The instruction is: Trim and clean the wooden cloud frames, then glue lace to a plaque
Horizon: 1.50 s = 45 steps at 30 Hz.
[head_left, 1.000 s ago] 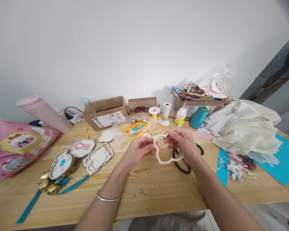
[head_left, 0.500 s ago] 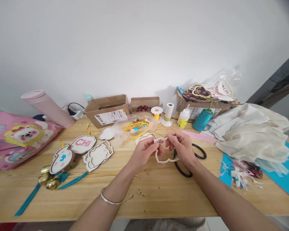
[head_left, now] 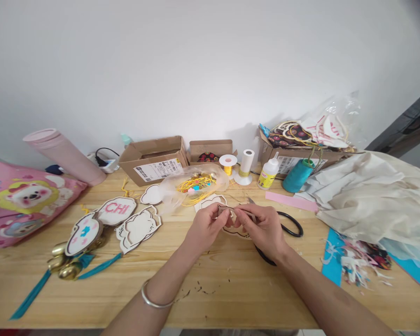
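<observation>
A thin wooden cloud frame [head_left: 238,232] is held above the middle of the table [head_left: 213,289], between both hands. It is pinched at its left end by the left grip [head_left: 208,225], whose wrist bears a silver bangle [head_left: 154,298], and at its right end by the right grip [head_left: 264,228]. Both grips are closed narrowly on the frame, thumbs on top. The frame appears to be tilted almost edge-on to the camera, so its outline can hardly be made out.

Black-handled scissors [head_left: 265,256] lie on the table just under and beside the right grip. A clear plastic bag of yellow cord [head_left: 196,186] is seen just behind the hands. Plain cloud cutouts [head_left: 140,227] and a plaque lettered CHI [head_left: 117,209] are laid out to the left. A glue bottle [head_left: 268,173] and a teal thread cone [head_left: 297,175] stand behind, near the wall.
</observation>
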Each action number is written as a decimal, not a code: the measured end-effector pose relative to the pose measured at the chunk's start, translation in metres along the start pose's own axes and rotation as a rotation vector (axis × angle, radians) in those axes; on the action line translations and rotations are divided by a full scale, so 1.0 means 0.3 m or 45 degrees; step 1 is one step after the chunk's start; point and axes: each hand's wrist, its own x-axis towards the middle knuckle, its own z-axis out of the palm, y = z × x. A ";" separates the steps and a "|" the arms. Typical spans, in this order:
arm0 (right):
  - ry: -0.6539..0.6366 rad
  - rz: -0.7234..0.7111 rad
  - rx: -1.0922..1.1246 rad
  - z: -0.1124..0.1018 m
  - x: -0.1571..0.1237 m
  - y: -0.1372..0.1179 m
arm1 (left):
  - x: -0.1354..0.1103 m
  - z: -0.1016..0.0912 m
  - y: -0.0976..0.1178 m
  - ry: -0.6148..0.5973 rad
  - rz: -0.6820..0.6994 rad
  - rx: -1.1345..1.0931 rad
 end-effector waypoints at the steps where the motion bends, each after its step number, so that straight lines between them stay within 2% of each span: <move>1: -0.008 -0.031 -0.035 -0.002 -0.002 0.000 | 0.000 -0.001 0.000 -0.003 0.012 -0.002; 11: -0.011 -0.221 -0.233 0.004 -0.011 0.010 | 0.000 0.003 -0.020 -0.008 0.020 0.126; 18: -0.065 -0.353 -0.356 0.013 -0.018 -0.015 | -0.005 -0.002 -0.022 0.071 0.039 0.227; 20: -0.071 -0.318 -0.316 0.016 -0.021 -0.022 | -0.005 -0.005 -0.017 0.057 0.055 0.193; 25: 0.043 -0.049 -0.003 0.013 -0.015 -0.010 | 0.001 -0.004 -0.002 -0.068 0.064 0.077; 28: 0.053 -0.007 0.096 0.014 -0.011 0.008 | 0.006 -0.002 -0.005 -0.081 0.041 0.109; 31: 0.062 -0.040 0.057 0.018 -0.012 0.018 | 0.009 -0.001 -0.017 -0.074 0.022 0.127; 40: 0.119 -0.324 -0.263 0.019 -0.018 0.011 | 0.005 0.009 -0.039 -0.044 0.011 0.091; 45: 0.114 -0.299 -0.235 0.019 -0.020 0.005 | 0.001 0.009 -0.033 -0.025 0.040 0.122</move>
